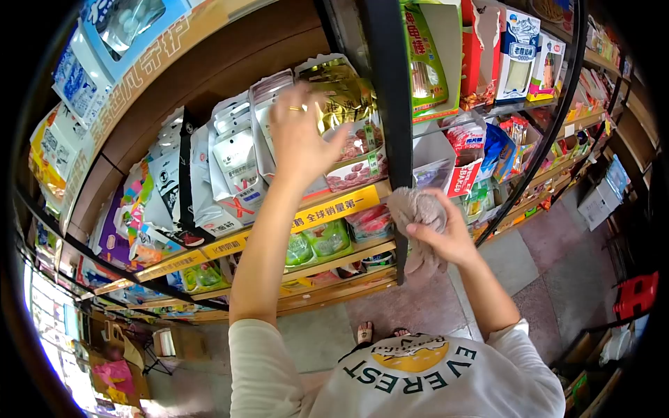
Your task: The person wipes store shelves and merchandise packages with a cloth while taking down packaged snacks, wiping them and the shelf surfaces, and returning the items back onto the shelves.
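My left hand [301,139], a ring on one finger, reaches over the shelf with its fingers spread and slightly blurred. It is in front of gold snack pouches [341,87] standing in a display box with a pink-red printed front [352,168]. Whether the fingertips touch the pouches I cannot tell. Silver-white pouches [237,164] stand in a box just left of my forearm. Bunched in my right hand [449,233] is a grey-brown cleaning cloth [417,209], beside the black shelf post [390,125], with a loose end hanging down.
A yellow label strip [334,209] runs along the shelf edge, with green packs [317,242] below it. Right of the post, glass shelves hold a green snack box [428,63] and red packets [463,150]. A red stool [635,296] and a white carton [599,203] stand on the tiled floor [432,303].
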`<action>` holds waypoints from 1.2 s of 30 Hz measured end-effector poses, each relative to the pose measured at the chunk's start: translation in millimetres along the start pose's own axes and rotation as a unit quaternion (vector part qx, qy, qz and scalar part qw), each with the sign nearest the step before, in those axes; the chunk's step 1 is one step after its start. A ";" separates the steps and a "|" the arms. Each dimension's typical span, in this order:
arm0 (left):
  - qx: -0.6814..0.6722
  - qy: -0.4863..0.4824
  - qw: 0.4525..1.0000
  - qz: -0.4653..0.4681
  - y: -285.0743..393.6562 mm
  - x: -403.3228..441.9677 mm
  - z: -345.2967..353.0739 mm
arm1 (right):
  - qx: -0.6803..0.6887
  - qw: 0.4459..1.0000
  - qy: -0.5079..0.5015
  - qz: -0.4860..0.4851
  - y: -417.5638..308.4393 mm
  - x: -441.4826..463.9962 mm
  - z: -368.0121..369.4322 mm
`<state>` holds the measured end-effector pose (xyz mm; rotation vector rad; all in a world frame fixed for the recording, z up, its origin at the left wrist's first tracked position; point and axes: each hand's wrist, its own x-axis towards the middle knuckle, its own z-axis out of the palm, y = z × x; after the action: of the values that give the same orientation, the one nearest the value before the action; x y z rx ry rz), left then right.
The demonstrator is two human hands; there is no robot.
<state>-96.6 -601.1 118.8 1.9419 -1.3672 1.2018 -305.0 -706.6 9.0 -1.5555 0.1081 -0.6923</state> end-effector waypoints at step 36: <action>-0.122 -0.105 0.985 0.062 -9.6 -59.2 21.5 | -0.759 0.641 0.087 -0.069 -99.8 297.3 107.5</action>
<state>-86.5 -584.4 58.1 1.8704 -1.6797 0.8524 -46.3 -738.6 213.8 -3.1336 0.9327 -0.9042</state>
